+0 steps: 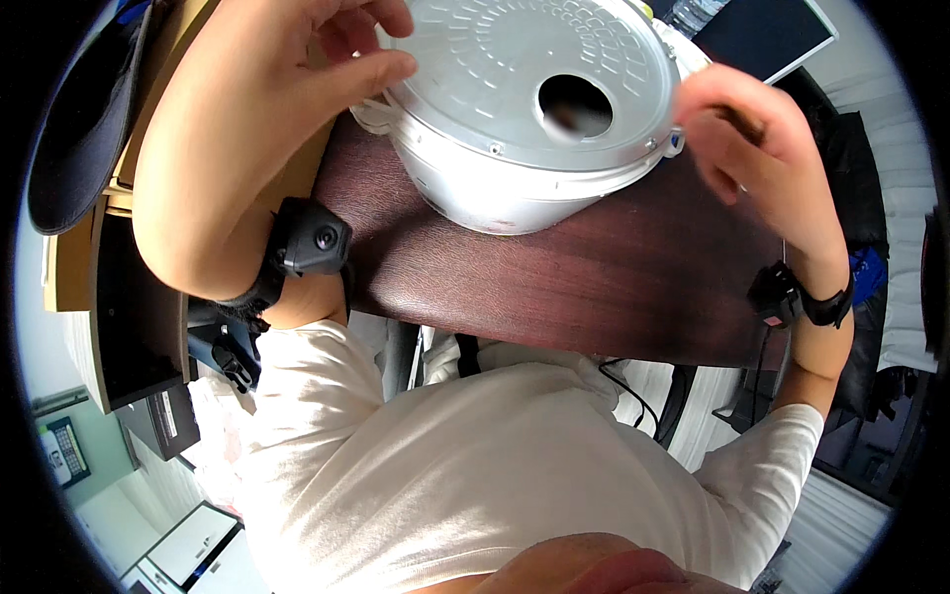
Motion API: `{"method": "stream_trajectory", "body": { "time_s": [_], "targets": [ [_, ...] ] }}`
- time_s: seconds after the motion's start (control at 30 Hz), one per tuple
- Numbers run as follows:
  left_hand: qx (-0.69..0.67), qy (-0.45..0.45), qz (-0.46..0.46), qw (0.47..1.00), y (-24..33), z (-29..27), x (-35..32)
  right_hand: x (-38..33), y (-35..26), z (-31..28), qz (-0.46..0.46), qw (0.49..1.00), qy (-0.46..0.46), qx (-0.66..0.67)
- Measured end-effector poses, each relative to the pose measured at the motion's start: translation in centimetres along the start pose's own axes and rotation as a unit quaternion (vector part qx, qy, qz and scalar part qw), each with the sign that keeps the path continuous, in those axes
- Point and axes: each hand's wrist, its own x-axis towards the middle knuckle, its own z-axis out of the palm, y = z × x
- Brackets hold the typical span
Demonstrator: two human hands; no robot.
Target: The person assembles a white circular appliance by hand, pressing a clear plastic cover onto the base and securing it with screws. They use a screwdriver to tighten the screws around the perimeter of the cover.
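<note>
A white, round, bucket-like vessel [475,193] stands on the dark brown table. Its flat silver lid [475,99] has raised dashes and a round hole [574,106] near the front right; what lies inside is dark and blurred. My left hand [341,54] is at the lid's left edge, thumb and fingers apart, holding nothing that I can see. Beside the right rim is my right hand [747,134], slightly blurred, its fingers loosely bent and apart from the thumb. Small screws and a side clip [673,146] show along the rim near it.
The wood-grain table [554,287] curves along its front edge close to my body. A dark cap [84,129] is at the far left by a cardboard box [74,257]. Behind the vessel are a clear bottle [693,15] and a dark screen [767,40]. A black cable [760,376] hangs by my right wrist.
</note>
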Motion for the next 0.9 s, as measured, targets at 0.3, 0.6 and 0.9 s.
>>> {"method": "stream_trajectory", "body": {
  "time_s": [0.3, 0.6, 0.9],
  "targets": [
    [-0.052, 0.091, 0.189, 0.976, 3.1, 0.4, 1.1, 7.1, -11.0, 3.1, 0.212, 0.924, -0.115, 0.297],
    [-0.194, 0.181, 0.232, 0.936, 3.5, 1.5, 2.4, 5.5, -6.6, 3.1, 0.164, 0.907, -0.065, 0.382],
    [-0.09, 0.239, 0.243, 0.936, 3.3, 2.2, 1.9, 5.8, -8.1, 3.2, 0.179, 0.899, -0.05, 0.396]
  ]
}}
